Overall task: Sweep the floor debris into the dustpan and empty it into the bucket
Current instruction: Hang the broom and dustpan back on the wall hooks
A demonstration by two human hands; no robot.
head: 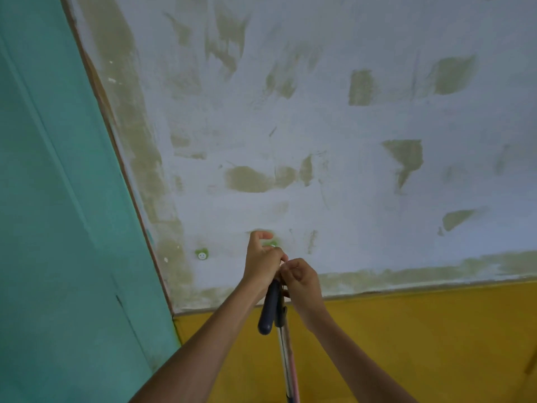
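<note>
I judged that the dark handle and the thin pole beside it could slip apart, because both hands met at one small spot, high against the patchy wall. The left hand gripped the handle top; the right hand had its fingers curled, pinching there. Dustpan, debris and bucket were out of view.

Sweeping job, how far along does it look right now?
Nothing visibly done: no debris, dustpan or bucket is in view, only a patchy white wall. In hand: the left hand and right hand meet at the top of two upright handles, a dark grip beside a metal pole. Sweeping and emptying appear still ahead.
</note>
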